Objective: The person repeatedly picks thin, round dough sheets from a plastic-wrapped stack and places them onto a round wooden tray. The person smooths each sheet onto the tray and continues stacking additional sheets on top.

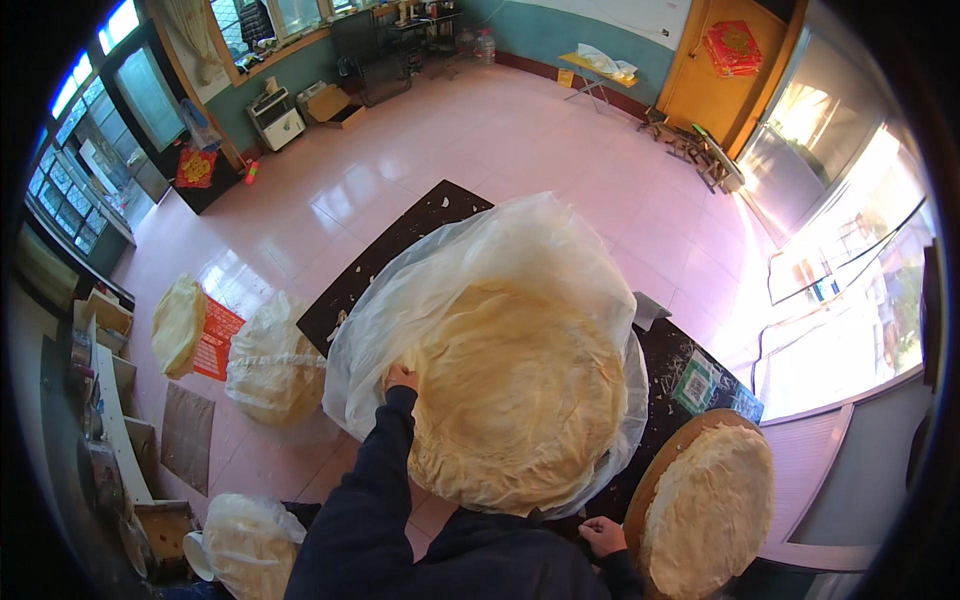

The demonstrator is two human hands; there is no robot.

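A large round stack of thin, pale-brown flatbreads (517,397) lies before me on a dark table (442,206). Clear plastic sheeting (517,232) spreads under the stack and rises in folds over its far side. At the stack's left edge, my left hand (400,377) has its fingers curled onto the plastic, which bunches around them. My right hand (602,536) is low and to the right, near the table's near side, fingers curled and nothing visible in it. Beside it, a second flatbread stack (709,510) rests on a round wooden board (649,495).
Plastic-wrapped stacks stand at left (274,367) and lower left (247,547). Another pale stack (178,326) is beside a red printed sheet (217,337). A card with a printed code (696,384) lies on the table's right. Shelving (116,405) lines the left wall; folding stools (690,146) stand far right.
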